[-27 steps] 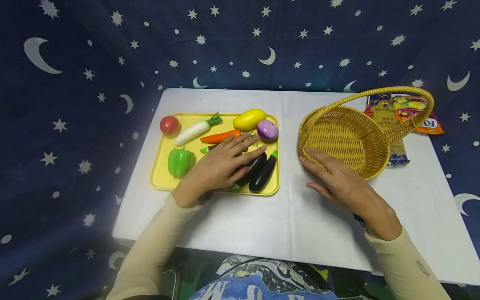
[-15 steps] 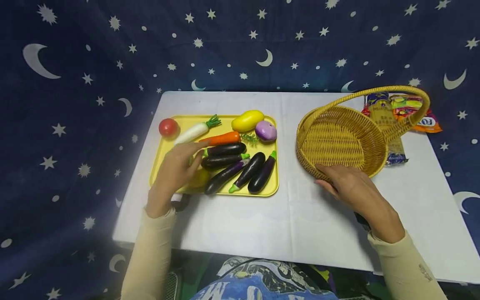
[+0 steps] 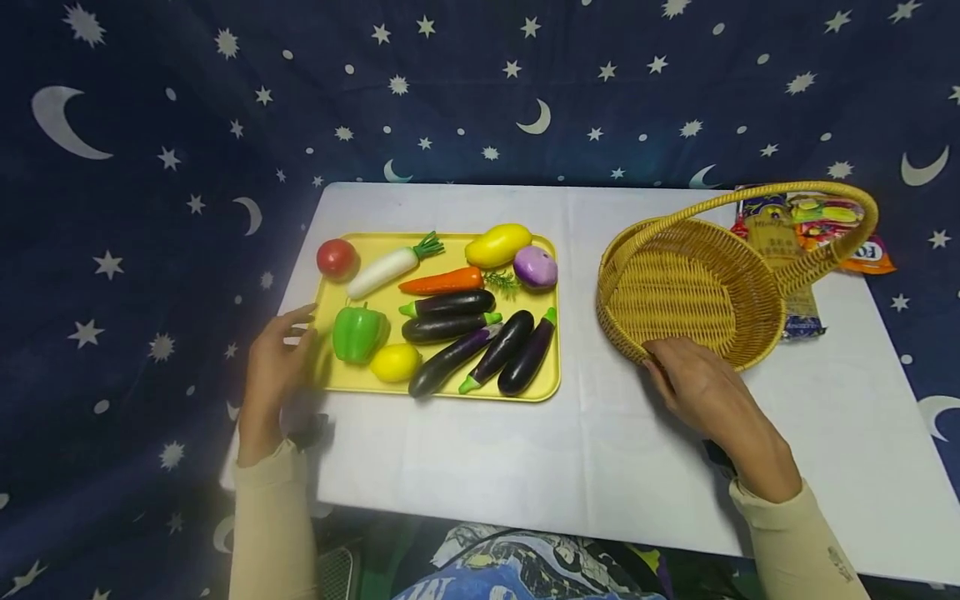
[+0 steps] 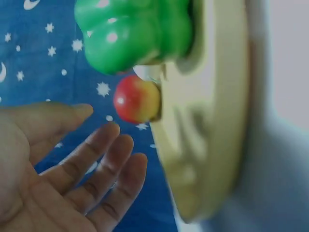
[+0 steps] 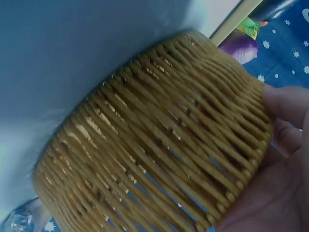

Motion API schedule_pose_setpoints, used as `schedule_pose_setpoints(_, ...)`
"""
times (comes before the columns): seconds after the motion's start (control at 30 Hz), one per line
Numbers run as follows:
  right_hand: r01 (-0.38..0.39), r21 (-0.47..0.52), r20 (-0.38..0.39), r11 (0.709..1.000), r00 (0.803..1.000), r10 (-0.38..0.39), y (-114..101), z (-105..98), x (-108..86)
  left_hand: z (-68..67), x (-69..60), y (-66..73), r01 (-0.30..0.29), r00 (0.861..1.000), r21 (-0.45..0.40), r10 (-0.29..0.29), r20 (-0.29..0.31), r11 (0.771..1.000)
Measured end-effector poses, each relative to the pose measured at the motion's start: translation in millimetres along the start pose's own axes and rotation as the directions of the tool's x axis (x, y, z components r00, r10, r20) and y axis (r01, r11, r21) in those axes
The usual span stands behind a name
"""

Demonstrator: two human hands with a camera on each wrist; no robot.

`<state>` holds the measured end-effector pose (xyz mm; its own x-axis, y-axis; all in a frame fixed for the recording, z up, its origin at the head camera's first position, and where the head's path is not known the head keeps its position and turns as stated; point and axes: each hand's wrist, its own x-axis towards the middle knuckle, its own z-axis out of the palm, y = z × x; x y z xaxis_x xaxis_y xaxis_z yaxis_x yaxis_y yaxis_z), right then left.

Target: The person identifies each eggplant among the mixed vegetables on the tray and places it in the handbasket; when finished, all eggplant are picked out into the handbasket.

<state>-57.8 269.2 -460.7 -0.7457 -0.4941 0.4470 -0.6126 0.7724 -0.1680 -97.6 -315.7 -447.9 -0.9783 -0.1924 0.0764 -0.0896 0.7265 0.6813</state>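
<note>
The left hand (image 3: 273, 367) was just beside the left edge of the yellow tray (image 3: 375, 245), near the green pepper (image 3: 357, 334), its thumb and fingers spread apart. The right hand (image 3: 701, 387) pinched the near rim of the wicker basket (image 3: 667, 304) between thumb and fingers. This basket stood on the table (image 3: 480, 458), right of the tray, near the food packets (image 3: 772, 240).

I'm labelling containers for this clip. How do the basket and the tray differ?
The basket is deep and woven; the tray is shallow and smooth. The basket has an arching handle; the tray shows none. The right hand grips the basket; the left hand is beside the tray, not gripping it. Both are yellowish.
</note>
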Motion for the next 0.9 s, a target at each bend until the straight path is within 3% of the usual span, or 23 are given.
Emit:
schedule_pose_setpoints(0.33, 0.001, 0.027, 0.025, 1.000, 1.000, -0.002, -3, 3, -0.6, 7.4, 2.2, -23.1, 0.152, 0.988, -0.096, -0.151, 0.019, 0.984)
schedule_pose_setpoints(0.43, -0.003, 0.044, 0.036, 0.999, 0.999, 0.002, -7, 4, -1.3, 7.2, 3.3, -29.5, 0.196, 0.981, -0.091, -0.196, 0.017, 0.976)
schedule_pose_setpoints(0.53, 0.006, 0.054, 0.040, 0.999, 0.999, -0.008, -13, 6, -2.3, 5.5, 4.6, -36.6, 0.229, 0.973, -0.070, -0.225, 0.058, 0.971)
schedule_pose_setpoints(0.63, 0.019, 0.059, 0.037, 0.998, 0.999, -0.021, -19, 6, -3.4, 5.3, 5.7, -44.8, 0.269, 0.961, -0.144, -0.255, 0.108, 0.952)
schedule_pose_setpoints(0.77, 0.022, 0.063, 0.037, 0.998, 0.999, -0.024, -25, 4, -3.8, 8.8, 12.4, -55.4, 0.305, 0.951, -0.238, -0.280, 0.133, 0.922)
schedule_pose_setpoints(0.9, 0.004, 0.061, 0.060, 0.998, 0.998, -0.007, -29, 2, -4.8, 13.4, 23.0, -62.6, 0.318, 0.945, -0.172, -0.295, 0.144, 0.933)
